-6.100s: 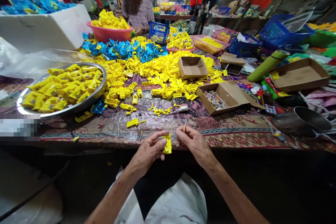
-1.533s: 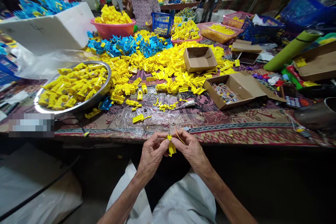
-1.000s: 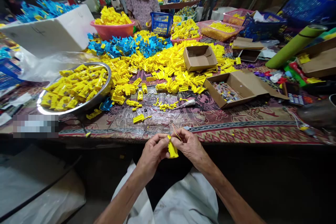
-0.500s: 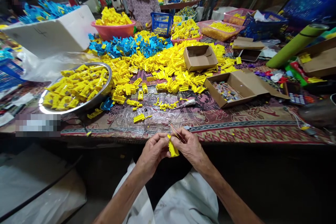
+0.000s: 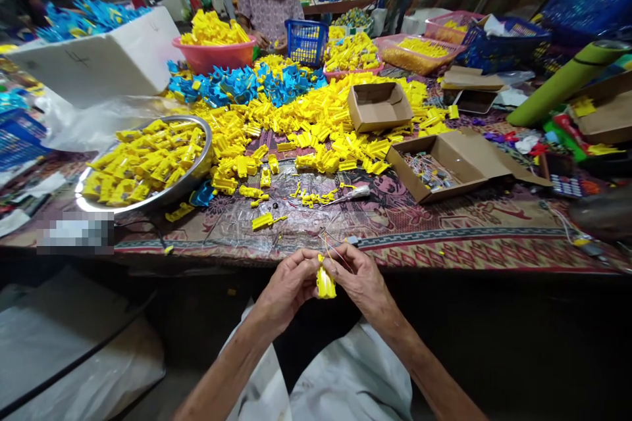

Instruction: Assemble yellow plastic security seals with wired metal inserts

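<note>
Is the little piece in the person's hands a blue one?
No, the plastic part held between the left hand and the right hand is yellow, while a heap of blue pieces lies farther back.

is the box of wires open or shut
Open: the cardboard box has its lid spread rightward, with wires showing inside.

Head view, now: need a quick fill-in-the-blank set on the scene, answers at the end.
1. The left hand and right hand meet at a small part coloured ____.
2. In the picture, the metal bowl lies to the ____ of both hands.
3. The flapped cardboard box holds a tangle of thin ____.
4. The pieces heaped in the white foam box are mostly ____.

Missing words: yellow; left; wires; blue
</note>
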`<state>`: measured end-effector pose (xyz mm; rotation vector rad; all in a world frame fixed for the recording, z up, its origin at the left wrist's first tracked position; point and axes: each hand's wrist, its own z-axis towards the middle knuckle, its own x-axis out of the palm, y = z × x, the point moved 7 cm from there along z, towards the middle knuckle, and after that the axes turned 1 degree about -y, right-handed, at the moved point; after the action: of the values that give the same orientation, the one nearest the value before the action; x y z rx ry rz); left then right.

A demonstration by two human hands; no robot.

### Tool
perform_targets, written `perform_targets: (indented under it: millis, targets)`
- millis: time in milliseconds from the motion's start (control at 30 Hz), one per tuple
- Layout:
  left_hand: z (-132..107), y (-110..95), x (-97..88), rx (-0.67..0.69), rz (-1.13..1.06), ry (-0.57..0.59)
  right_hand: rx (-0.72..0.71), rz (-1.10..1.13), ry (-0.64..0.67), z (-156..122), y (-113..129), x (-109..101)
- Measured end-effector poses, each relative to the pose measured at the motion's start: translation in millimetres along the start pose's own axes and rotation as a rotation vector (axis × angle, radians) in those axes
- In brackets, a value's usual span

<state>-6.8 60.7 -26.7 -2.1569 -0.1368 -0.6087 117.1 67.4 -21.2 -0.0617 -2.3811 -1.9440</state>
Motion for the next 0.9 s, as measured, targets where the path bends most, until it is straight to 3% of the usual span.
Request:
perform_targets:
  millis: [133, 400, 900]
  targets:
    - [-0.5, 0.4, -2.6, 0.007, 0.043, 0.01, 0.011, 0.006, 0.006, -0.1, -1.4, 0.4]
    - [3.6, -1.0, -15.8, 0.071, 0.211, -0.082, 0.008, 0.024, -0.009, -0.7, -4.2, 2.3]
    - [3.7, -3.4, -14.1, 0.081, 0.212, -0.014, -0.086, -0.097, -0.026, -3.7, -0.5, 1.4]
